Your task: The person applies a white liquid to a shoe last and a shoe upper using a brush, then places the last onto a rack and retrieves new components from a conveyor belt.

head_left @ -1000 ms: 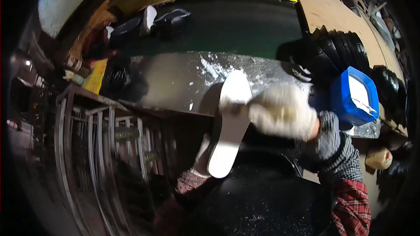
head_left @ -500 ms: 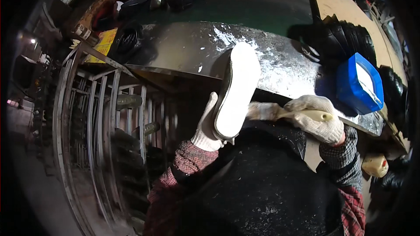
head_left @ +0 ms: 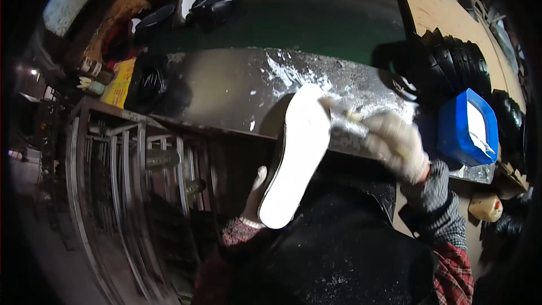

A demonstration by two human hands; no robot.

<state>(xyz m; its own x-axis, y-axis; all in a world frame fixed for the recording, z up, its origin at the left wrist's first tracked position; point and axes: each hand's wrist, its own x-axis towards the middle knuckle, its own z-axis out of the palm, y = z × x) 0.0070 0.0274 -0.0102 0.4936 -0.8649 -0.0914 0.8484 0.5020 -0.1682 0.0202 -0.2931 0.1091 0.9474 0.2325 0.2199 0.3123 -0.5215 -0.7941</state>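
My left hand (head_left: pixel 255 200), in a white knit glove, holds a shoe from beneath. Its white, wet-looking bottom (head_left: pixel 299 149) faces up, toe pointing away from me; only the thumb side of the hand shows, the fingers being hidden under the shoe. My right hand (head_left: pixel 398 144), gloved too and smeared by motion, grips a brush (head_left: pixel 342 108). The bristle end reaches the right edge of the shoe's bottom near the toe. To the right stands a blue container (head_left: pixel 450 133) with white material inside.
A metal worktop (head_left: pixel 220 85) smeared with white runs ahead, a dark green surface (head_left: pixel 316 17) beyond it. Black soles (head_left: pixel 460 62) are stacked at right. More shoes (head_left: pixel 213 8) sit far left. A metal rack (head_left: pixel 127 164) stands left, a pale jug (head_left: pixel 485 208) low right.
The shoe has come lower and nearer my body. My right hand has swung the brush upward from beside the heel to the right edge near the toe.
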